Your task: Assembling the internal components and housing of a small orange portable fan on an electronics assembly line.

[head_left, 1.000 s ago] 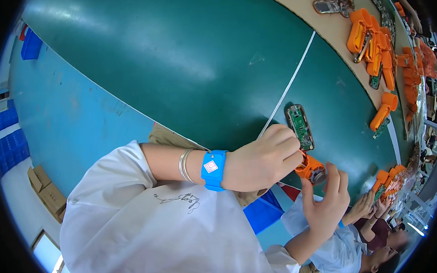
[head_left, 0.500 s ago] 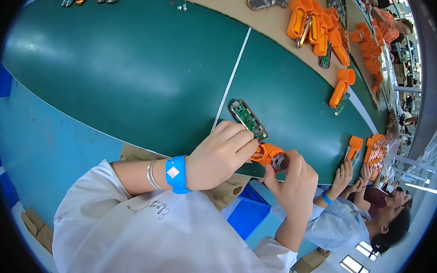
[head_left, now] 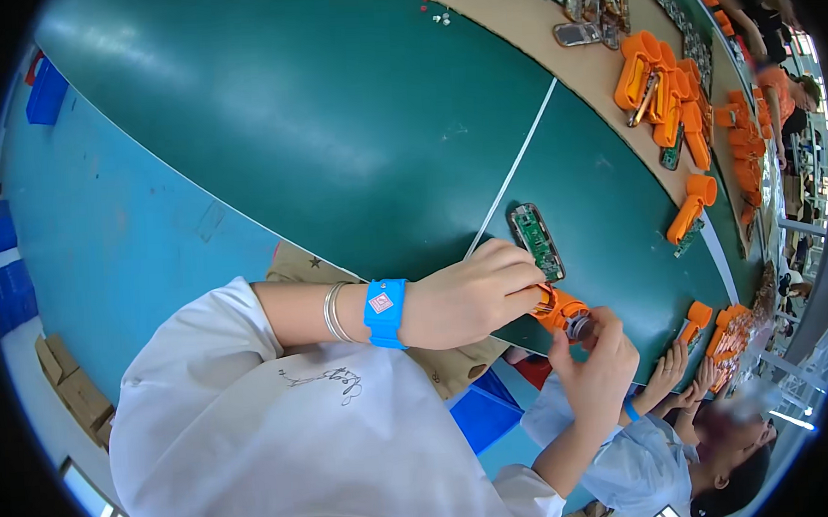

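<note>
Close to the near table edge, my left hand (head_left: 480, 294) is closed on one end of an orange plastic housing (head_left: 558, 308). Its fingertips are partly hidden behind the knuckles. My right hand (head_left: 596, 361) grips the other end, thumb and fingers around a dark round part (head_left: 579, 327) that looks like a speaker or a lens. Whether that part is fixed in the housing I cannot tell. Right beside the left fingers, a green circuit board (head_left: 536, 239) in a dark frame lies on the green table (head_left: 334, 123).
Several orange housings (head_left: 665, 90) are piled on a brown cardboard strip (head_left: 506, 33) at the far right, by dark device parts (head_left: 578, 34). A single orange housing (head_left: 691, 209) lies nearer. To my right, a co-worker's hand (head_left: 670, 366) rests by another orange housing (head_left: 695, 321).
The whole scene has shifted right and slightly down as my head turned. Both hands keep hold of the orange housing, with little change in their grip.
</note>
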`<move>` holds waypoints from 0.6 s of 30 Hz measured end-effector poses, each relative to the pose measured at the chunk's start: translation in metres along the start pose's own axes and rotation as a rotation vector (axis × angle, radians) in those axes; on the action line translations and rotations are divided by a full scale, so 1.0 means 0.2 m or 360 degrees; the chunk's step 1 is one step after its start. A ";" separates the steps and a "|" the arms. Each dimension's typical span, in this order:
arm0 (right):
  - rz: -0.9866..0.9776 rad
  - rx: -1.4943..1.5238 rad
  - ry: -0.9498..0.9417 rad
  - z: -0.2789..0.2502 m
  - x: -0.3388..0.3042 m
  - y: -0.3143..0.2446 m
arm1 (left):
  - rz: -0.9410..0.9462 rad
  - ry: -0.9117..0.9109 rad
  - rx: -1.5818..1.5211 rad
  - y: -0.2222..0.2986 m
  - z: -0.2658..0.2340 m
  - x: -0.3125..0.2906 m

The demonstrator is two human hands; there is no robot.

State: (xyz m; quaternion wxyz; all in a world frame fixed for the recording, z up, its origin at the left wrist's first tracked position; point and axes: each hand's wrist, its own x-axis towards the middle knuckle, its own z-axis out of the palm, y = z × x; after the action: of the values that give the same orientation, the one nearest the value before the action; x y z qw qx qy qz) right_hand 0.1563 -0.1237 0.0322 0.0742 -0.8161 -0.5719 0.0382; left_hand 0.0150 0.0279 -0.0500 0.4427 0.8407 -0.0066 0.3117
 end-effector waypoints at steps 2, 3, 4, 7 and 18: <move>0.0008 -0.0065 -0.0005 -0.01 0.01 0.01 | 0.0055 -0.0014 0.0087 0.00 0.00 0.01; -0.0035 -0.0034 0.0016 0.00 0.01 0.01 | 0.0029 -0.0011 0.0144 0.01 -0.02 0.00; -0.0076 -0.0005 0.0037 0.02 0.02 0.01 | 0.0005 -0.0009 0.0199 0.01 -0.02 -0.01; -0.0145 -0.0046 0.0054 0.03 0.02 0.01 | -0.0122 0.0100 0.0280 0.04 0.00 -0.04; -0.0350 -0.0036 -0.0036 0.00 0.07 0.07 | -0.0131 0.0026 0.0152 0.01 0.03 -0.02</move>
State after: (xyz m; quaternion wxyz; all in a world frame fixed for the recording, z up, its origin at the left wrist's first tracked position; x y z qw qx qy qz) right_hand 0.1742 -0.1161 0.0293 0.0624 -0.7487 -0.6592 0.0325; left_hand 0.0130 0.0214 -0.0529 0.4147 0.8578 0.0467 0.3000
